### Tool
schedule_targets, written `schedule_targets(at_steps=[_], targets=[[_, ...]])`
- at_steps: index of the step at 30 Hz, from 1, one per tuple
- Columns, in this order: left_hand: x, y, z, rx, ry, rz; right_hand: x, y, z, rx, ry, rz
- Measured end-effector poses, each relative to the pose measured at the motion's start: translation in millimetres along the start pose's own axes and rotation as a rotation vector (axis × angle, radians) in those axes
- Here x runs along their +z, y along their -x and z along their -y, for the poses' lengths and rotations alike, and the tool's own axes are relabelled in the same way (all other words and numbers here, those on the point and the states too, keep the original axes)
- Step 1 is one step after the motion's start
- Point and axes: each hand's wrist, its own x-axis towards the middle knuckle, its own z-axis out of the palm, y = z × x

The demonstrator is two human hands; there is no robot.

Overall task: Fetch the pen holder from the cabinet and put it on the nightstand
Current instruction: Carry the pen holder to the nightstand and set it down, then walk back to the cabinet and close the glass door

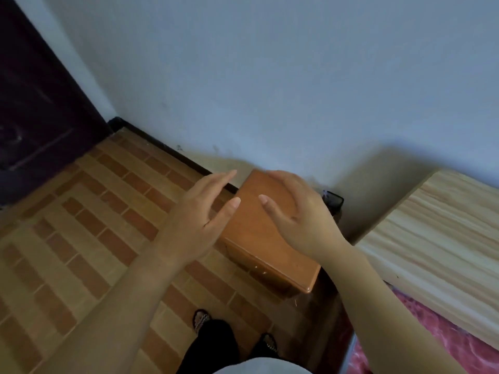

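A small orange-brown wooden nightstand [259, 238] stands against the pale wall, beside the bed. Its top is bare where it shows. My left hand [205, 211] hovers over its left edge, fingers apart, holding nothing. Over the nightstand's far right part, my right hand [294, 211] is raised with fingers spread and slightly curled, also empty. No pen holder or cabinet shows in the head view.
A light wooden headboard [437, 238] and red patterned bedding [432, 344] lie to the right. A dark object [333, 201] sits behind the nightstand. A dark door [40, 103] is at the left. Tiled floor [81, 225] spreads to the left; my feet [202, 319] show below.
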Motion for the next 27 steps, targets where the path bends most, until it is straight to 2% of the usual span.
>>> schedule_targets(at_steps=[8,12,19,27], targets=[[-60.9,57.0,50.9,-0.212,0.091,-0.221,66.7,-36.7,69.5,-0.207,0.063,0.281],[-95.1,82.0,93.0,-0.296,0.106,-0.319,115.8,-54.6,111.3,-0.249,0.035,0.392],[-179.6,140.3,185.0,-0.436,0.058,-0.443,232.1,-83.4,202.8,-0.39,0.092,0.558],[-262.8,260.1,277.0,-0.709,-0.003,-0.665,376.3,-91.7,333.7,-0.622,0.075,0.81]])
